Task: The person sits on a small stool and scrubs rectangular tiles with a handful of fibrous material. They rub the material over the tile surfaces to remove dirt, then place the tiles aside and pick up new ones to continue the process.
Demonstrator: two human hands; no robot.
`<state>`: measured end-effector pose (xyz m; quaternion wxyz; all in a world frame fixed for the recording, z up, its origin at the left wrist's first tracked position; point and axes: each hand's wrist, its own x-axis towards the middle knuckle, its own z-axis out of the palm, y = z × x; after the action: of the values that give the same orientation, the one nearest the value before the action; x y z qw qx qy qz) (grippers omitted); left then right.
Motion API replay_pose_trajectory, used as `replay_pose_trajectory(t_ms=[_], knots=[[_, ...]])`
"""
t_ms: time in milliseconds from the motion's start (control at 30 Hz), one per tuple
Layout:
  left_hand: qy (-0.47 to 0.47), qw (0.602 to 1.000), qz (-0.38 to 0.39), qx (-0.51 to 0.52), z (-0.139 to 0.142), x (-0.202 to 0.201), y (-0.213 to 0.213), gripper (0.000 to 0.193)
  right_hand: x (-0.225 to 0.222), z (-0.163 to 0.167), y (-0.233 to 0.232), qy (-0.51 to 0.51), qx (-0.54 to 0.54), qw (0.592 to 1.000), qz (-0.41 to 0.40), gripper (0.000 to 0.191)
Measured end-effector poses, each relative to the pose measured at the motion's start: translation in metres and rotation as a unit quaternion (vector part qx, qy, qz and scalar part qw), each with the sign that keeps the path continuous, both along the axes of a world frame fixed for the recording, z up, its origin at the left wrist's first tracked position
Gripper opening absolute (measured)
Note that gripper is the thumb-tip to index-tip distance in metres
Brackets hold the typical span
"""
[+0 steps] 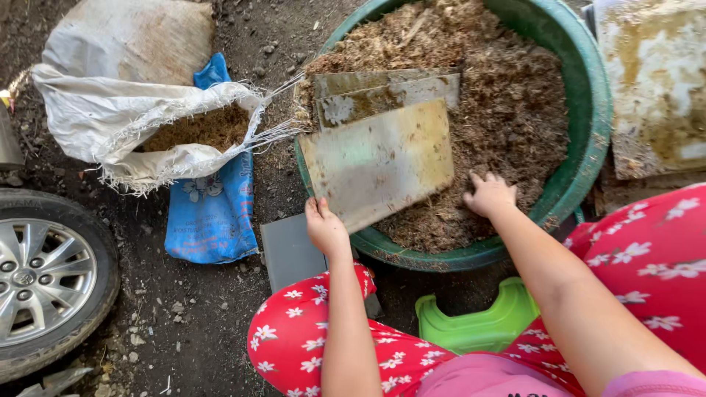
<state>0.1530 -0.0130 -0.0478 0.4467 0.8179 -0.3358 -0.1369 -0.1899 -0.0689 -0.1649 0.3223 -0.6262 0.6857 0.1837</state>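
While the person sits on a low green stool [478, 323], both hands reach forward to a big green tub [588, 147] full of brown, crumbly stuff [507, 110]. The left hand [325, 228] is closed on the near corner of a flat, dirty board [379, 162]. That board leans on the tub's near-left rim and slopes up and away from the person, with its long side running left to right. Two more thin boards [386, 92] lie just past it, on top of the brown stuff.

The right hand [489, 195] is open, fingers spread, pressed down into the brown stuff just to the right of the board's right edge. So the board sits between the two hands, and the left hand is the one touching it.

On the left, well apart from the tub, lies an open white sack [110, 125] with more brown stuff inside, resting on a blue bag [209, 213]. A car wheel [44, 279] stands on the dirt ground at the far left.
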Motion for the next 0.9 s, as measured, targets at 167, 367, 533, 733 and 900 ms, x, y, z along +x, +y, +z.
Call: replay_pose_trajectory(t_ms=[167, 367, 533, 733, 900], knots=[[0.021, 0.985, -0.128, -0.116, 0.055, -0.049, -0.042, 0.034, 0.027, 0.031, 0.007, 0.045, 0.101, 0.989, 0.096, 0.109], [-0.239, 0.911, -0.333, -0.050, 0.103, -0.098, -0.086, 0.026, 0.032, 0.044, 0.024, 0.041, 0.115, 0.981, 0.149, 0.120], [-0.380, 0.852, -0.352, -0.078, 0.106, -0.082, -0.095, 0.027, 0.031, 0.048, 0.024, 0.035, 0.159, 0.975, 0.152, 0.120], [-0.253, 0.917, -0.303, -0.053, 0.105, -0.040, -0.066, 0.046, 0.033, 0.033, 0.033, 0.031, 0.078, 0.986, 0.148, 0.115], [0.278, 0.944, -0.174, 0.043, 0.083, -0.020, -0.050, 0.045, 0.031, 0.008, 0.037, 0.010, -0.052, 0.988, 0.147, 0.080]])
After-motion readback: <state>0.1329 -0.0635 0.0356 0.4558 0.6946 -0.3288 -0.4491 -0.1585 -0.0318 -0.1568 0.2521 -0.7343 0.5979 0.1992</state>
